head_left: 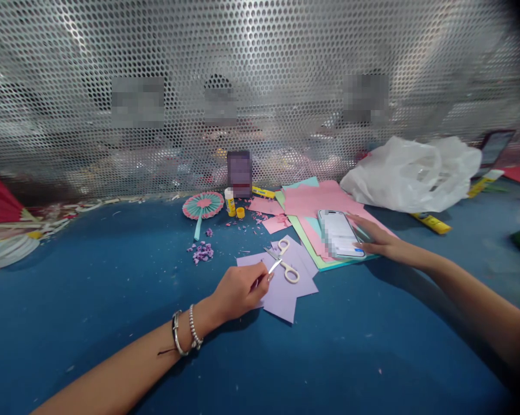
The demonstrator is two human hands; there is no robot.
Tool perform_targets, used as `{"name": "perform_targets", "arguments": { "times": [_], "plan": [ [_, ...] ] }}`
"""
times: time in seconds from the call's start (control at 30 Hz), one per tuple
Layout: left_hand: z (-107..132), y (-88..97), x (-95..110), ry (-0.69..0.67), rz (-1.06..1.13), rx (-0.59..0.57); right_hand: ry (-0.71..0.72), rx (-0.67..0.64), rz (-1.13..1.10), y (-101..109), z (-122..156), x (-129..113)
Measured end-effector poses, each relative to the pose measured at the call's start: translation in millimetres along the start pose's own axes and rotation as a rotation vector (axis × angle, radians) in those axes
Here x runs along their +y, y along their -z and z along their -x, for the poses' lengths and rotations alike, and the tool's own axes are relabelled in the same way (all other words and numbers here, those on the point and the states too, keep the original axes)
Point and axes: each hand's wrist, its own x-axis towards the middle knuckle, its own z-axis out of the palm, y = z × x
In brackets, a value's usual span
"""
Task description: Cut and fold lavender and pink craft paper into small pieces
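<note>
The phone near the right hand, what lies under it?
The phone rests on pink paper over a green sheet. The right hand touches its edge. Paper directly beneath it is hidden.

I see the left arm coming in from lower left, forearm bare, wrist straight. Left hand (pixel 238 291) is knuckles up, fingers curled in, thumb and index tips pinched together at the front. The right arm comes in from the right edge, stretched forward and inward. Right hand (pixel 379 239) is palm down, fingers flat, extended leftward, slightly spread, well apart from the left fingertips.
</note>
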Motion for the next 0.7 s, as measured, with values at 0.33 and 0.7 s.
{"name": "perform_targets", "arguments": {
  "times": [0.33,0.7],
  "plan": [
    [1.1,-1.1,-0.8,-0.011,0.003,0.008,0.017,0.000,0.006,-0.9,-1.2,6.4],
    [1.3,-0.3,-0.1,-0.003,-0.004,-0.004,0.021,-0.007,-0.008,0.7,0.2,-1.4]
  ]
}}
